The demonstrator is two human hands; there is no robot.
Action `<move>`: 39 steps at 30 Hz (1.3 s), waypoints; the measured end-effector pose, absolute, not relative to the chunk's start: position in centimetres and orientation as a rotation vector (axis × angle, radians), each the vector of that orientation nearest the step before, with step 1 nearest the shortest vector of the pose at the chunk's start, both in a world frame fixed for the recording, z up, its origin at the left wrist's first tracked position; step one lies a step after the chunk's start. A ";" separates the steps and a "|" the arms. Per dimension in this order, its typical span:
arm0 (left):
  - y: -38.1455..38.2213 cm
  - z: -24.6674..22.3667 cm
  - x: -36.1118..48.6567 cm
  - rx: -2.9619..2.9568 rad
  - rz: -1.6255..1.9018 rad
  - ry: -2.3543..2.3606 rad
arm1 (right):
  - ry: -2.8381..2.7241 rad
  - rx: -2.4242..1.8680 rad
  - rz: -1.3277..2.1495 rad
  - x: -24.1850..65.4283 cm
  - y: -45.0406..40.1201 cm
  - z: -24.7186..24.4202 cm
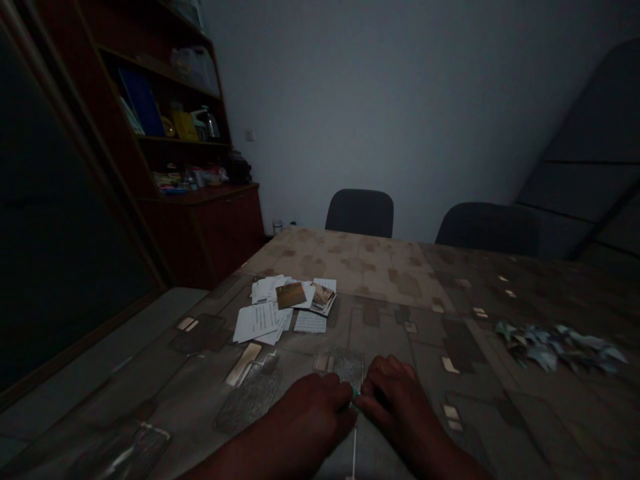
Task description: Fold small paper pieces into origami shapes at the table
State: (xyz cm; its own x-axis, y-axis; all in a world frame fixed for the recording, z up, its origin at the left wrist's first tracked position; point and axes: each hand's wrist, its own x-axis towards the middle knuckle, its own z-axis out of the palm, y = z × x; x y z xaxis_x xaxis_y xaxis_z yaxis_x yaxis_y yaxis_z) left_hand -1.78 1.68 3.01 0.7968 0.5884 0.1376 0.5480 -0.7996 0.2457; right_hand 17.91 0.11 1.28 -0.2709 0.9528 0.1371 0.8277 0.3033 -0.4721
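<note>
Dim light covered the patterned desk (pixel 400 347). At bottom centre, left hand (pixel 323 403) and right hand (pixel 395 390) pinched a small green piece (pixel 355 392), grips narrow.

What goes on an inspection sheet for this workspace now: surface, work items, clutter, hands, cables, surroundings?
Surface: patterned tablecloth, dimly lit, with some glare at lower left.
Work items: small green piece between the hands, mostly hidden.
Clutter: printed papers or cards, loosely overlapping, beyond the left hand; crumpled or folded pieces heaped at right.
Hands: left hand and right hand both closed at the green piece.
Cables: nothing seen.
Surroundings: two dark chairs opposite; shelved cabinet at left.
</note>
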 end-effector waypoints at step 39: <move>1.4 3.1 -1.4 3.013 0.049 0.795 | -2.092 -1.585 0.463 18.1 -0.1 0.3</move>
